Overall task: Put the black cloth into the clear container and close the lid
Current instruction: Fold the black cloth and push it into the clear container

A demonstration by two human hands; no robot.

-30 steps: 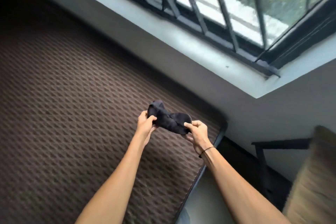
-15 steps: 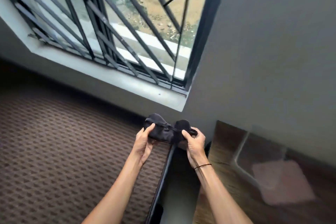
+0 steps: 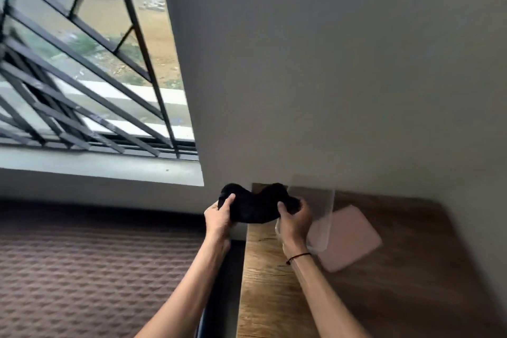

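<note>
The black cloth (image 3: 256,206) is bunched up and held in the air between both hands. My left hand (image 3: 219,217) grips its left end and my right hand (image 3: 295,218) grips its right end. Just behind and to the right of my right hand stands the clear container (image 3: 319,208) on the wooden table, against the wall. A pale pink flat piece (image 3: 348,239), possibly the lid, lies beside the container on its right. The container's near left part is hidden by my right hand and the cloth.
The wooden table (image 3: 263,282) runs along the grey wall (image 3: 343,77) at the right. A brown patterned mattress (image 3: 96,277) lies at the left, with a dark gap between it and the table. A barred window (image 3: 82,77) is at the upper left.
The view has swung right from the mattress to the table. Both hands have carried the cloth rightward, from above the mattress edge to the table's near corner by the container.
</note>
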